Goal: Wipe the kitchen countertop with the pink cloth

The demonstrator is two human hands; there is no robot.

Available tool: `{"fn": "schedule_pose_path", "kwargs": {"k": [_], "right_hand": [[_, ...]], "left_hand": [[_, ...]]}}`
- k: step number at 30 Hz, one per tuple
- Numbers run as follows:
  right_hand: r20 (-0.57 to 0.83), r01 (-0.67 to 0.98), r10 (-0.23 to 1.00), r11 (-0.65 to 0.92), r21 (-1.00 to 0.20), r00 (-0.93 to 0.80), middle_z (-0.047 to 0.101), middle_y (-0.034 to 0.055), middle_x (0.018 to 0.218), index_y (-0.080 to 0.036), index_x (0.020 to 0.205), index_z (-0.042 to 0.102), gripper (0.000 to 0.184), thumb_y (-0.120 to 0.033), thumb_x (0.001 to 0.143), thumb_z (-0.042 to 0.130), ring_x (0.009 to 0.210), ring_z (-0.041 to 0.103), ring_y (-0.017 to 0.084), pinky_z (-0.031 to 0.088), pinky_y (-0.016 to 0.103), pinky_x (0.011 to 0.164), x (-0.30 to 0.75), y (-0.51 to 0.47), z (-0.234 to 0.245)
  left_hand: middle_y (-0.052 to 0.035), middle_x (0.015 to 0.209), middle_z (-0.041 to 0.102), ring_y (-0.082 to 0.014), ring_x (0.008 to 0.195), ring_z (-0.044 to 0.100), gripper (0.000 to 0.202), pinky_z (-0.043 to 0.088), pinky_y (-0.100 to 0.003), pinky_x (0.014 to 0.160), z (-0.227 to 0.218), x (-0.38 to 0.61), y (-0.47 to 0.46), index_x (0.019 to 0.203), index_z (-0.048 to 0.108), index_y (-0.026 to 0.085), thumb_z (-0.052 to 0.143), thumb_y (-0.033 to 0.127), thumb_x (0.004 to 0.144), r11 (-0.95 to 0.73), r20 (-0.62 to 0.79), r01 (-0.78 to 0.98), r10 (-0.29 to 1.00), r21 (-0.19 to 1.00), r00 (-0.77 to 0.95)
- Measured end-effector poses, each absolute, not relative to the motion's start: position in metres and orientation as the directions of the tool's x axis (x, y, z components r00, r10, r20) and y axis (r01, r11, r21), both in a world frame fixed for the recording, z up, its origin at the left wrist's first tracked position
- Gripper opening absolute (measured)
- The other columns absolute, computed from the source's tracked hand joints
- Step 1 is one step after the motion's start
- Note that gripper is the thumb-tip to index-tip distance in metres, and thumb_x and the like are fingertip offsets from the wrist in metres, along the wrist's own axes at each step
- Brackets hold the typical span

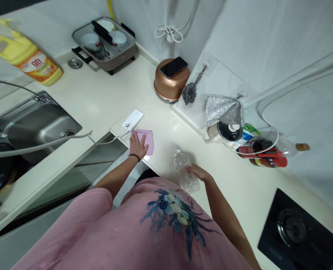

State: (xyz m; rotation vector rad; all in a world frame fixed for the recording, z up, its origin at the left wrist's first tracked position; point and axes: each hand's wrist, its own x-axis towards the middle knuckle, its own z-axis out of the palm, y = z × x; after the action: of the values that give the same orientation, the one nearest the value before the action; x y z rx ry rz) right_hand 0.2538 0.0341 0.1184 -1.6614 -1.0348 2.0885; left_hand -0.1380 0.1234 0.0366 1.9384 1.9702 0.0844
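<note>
My left hand lies flat with fingers spread on a pink cloth at the counter's near edge. Just beyond the cloth sits a white power bank with a cable running left. My right hand is wrapped round a clear plastic bottle that stands on the cream counter close to my body.
A steel sink is at the left, with a yellow detergent bottle behind it. Farther back are an electric pan with bowls and a copper pot with a phone on it. Sauce bottles and a black stove are at the right.
</note>
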Motion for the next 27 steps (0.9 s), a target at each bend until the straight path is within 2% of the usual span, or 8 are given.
{"fn": "schedule_pose_path", "kwargs": {"k": [6, 9, 12, 15, 18, 20, 23, 27], "right_hand": [[-0.621, 0.154, 0.770, -0.603, -0.783, -0.143, 0.080, 0.0061, 0.111, -0.022, 0.119, 0.073, 0.072, -0.050, 0.056, 0.096, 0.105, 0.071, 0.029, 0.057, 0.046, 0.097, 0.275, 0.011, 0.125], [-0.533, 0.099, 0.846, -0.531, -0.842, 0.012, 0.078, 0.0064, 0.117, -0.024, 0.126, 0.068, 0.083, -0.042, 0.051, 0.099, 0.112, 0.070, 0.029, 0.056, 0.048, 0.103, 0.289, -0.010, 0.124], [-0.405, 0.106, 0.885, -0.436, -0.893, 0.231, 0.074, 0.0092, 0.125, -0.026, 0.129, 0.064, 0.085, -0.040, 0.053, 0.098, 0.120, 0.068, 0.029, 0.053, 0.052, 0.110, 0.307, -0.035, 0.121], [-0.238, 0.114, 0.837, -0.334, -0.936, 0.492, 0.070, 0.0120, 0.135, -0.026, 0.136, 0.058, 0.090, -0.042, 0.056, 0.096, 0.129, 0.065, 0.030, 0.048, 0.058, 0.117, 0.326, -0.056, 0.116], [-0.108, 0.118, 0.724, -0.254, -0.960, 0.681, 0.063, 0.0125, 0.144, -0.026, 0.144, 0.048, 0.100, -0.044, 0.058, 0.095, 0.137, 0.060, 0.030, 0.044, 0.061, 0.121, 0.341, -0.067, 0.109], [-0.048, 0.143, 0.662, -0.231, -0.962, 0.748, 0.059, 0.0129, 0.148, -0.025, 0.143, 0.046, 0.100, -0.045, 0.058, 0.095, 0.141, 0.057, 0.030, 0.042, 0.060, 0.124, 0.349, -0.072, 0.102], [0.005, 0.177, 0.598, -0.229, -0.957, 0.802, 0.057, 0.0138, 0.149, -0.024, 0.140, 0.046, 0.097, -0.049, 0.060, 0.095, 0.143, 0.055, 0.030, 0.042, 0.060, 0.124, 0.357, -0.080, 0.089], [0.027, 0.178, 0.543, -0.227, -0.958, 0.839, 0.050, 0.0163, 0.156, -0.025, 0.148, 0.037, 0.105, -0.058, 0.064, 0.091, 0.149, 0.049, 0.031, 0.042, 0.060, 0.124, 0.359, -0.091, 0.074]], "left_hand": [[-0.0267, 0.179, -0.001, -0.0481, 0.165, -0.009, 0.078, 0.003, -0.074, 0.128, 0.038, -0.128, 0.126, 0.172, 0.030, 0.013, 0.048, 0.049, 0.105, 0.093, -0.227, 0.956, 0.973, 0.277, -0.029], [-0.0288, 0.178, -0.004, -0.0496, 0.164, -0.010, 0.080, 0.004, -0.076, 0.127, 0.039, -0.120, 0.129, 0.173, 0.027, 0.013, 0.047, 0.051, 0.106, 0.128, -0.225, 0.957, 0.972, 0.262, -0.068], [-0.0293, 0.178, -0.005, -0.0512, 0.164, -0.010, 0.083, 0.004, -0.079, 0.124, 0.037, -0.111, 0.129, 0.173, 0.025, 0.013, 0.048, 0.054, 0.105, 0.116, -0.220, 0.956, 0.974, 0.268, -0.057], [-0.0274, 0.179, -0.002, -0.0496, 0.165, -0.010, 0.083, 0.004, -0.076, 0.127, 0.032, -0.093, 0.126, 0.172, 0.029, 0.012, 0.050, 0.054, 0.104, 0.036, -0.218, 0.952, 0.975, 0.305, 0.032], [-0.0251, 0.180, 0.006, -0.0477, 0.165, -0.008, 0.082, 0.006, -0.073, 0.129, 0.025, -0.058, 0.112, 0.170, 0.037, 0.012, 0.055, 0.054, 0.101, -0.139, -0.191, 0.914, 0.955, 0.380, 0.225], [-0.0234, 0.179, 0.014, -0.0464, 0.166, -0.003, 0.081, 0.008, -0.072, 0.130, 0.020, -0.024, 0.095, 0.167, 0.042, 0.014, 0.060, 0.052, 0.099, -0.304, -0.150, 0.841, 0.902, 0.448, 0.406], [-0.0192, 0.178, 0.022, -0.0441, 0.167, 0.006, 0.078, 0.012, -0.069, 0.131, 0.015, 0.029, 0.066, 0.164, 0.048, 0.019, 0.067, 0.049, 0.095, -0.538, -0.062, 0.661, 0.749, 0.523, 0.660], [-0.0181, 0.179, 0.022, -0.0420, 0.167, 0.011, 0.081, 0.013, -0.066, 0.132, 0.013, 0.070, 0.051, 0.163, 0.048, 0.020, 0.074, 0.046, 0.091, -0.670, 0.017, 0.518, 0.619, 0.532, 0.785]]}}
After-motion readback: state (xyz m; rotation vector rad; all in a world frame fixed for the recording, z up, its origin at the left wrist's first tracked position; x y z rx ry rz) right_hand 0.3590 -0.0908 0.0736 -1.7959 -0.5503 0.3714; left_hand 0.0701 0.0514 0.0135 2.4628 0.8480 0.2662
